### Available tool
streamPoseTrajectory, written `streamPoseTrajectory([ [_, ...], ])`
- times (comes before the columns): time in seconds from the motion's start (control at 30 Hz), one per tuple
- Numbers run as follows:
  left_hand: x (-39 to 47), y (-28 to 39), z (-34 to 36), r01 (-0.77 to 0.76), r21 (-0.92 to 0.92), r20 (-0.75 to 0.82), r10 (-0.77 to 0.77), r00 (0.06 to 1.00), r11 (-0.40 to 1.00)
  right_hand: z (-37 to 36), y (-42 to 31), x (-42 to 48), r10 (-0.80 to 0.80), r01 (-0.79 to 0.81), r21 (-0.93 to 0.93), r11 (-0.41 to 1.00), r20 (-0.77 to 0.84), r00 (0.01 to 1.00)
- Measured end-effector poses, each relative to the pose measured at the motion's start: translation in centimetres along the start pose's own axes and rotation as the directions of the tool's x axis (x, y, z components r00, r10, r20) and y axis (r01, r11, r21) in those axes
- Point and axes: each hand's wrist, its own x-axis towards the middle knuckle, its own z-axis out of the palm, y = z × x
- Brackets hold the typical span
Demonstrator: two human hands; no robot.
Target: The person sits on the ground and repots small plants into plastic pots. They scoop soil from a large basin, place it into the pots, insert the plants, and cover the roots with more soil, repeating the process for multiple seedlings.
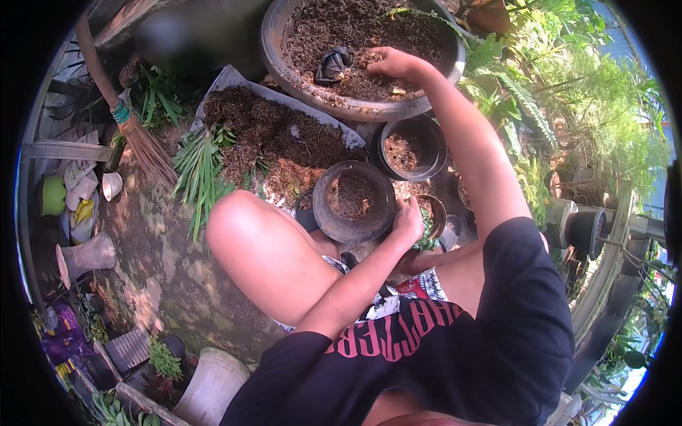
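Note:
My left hand (409,219) grips the right rim of a dark plastic plant pot (326,213), tilted towards me, with some brown mix at its bottom. Over the large round basin (362,111), my right hand (389,63) holds a clump of brown potting mix (371,57) in curled fingers. More loose mix (319,32) fills the basin, where a crumpled black plastic bag (333,65) lies left of my right hand. Stacked black pots (438,139) with a little mix inside stand between basin and held pot.
A sack (229,80) bearing dark soil (287,130) lies left of the basin. Beyond it are uprooted long-leaved plants (200,165) and a stick broom (146,146). Ferns (522,101) crowd the right side; a small pot (438,213) sits beside my left hand.

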Motion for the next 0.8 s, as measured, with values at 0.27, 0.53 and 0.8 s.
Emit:
streamPoseTrajectory([
  [0.27,1.8,-6.2,3.7,0.266,0.365,0.62,-0.446,0.645,0.892,-4.8,-1.1,-11.2,-0.174,0.091,0.645,0.758,0.066,0.983],
  [0.53,1.8,-9.9,6.5,0.415,-0.469,0.558,-0.103,0.823,0.78,-0.9,4.8,-27.6,0.177,-0.11,0.604,0.789,-0.053,0.983],
  [0.8,2.6,-8.1,5.7,0.371,-0.52,0.414,-0.153,0.897,0.769,10.7,19.1,-31.2,0.418,-0.243,0.425,0.872,-0.387,0.822],
])
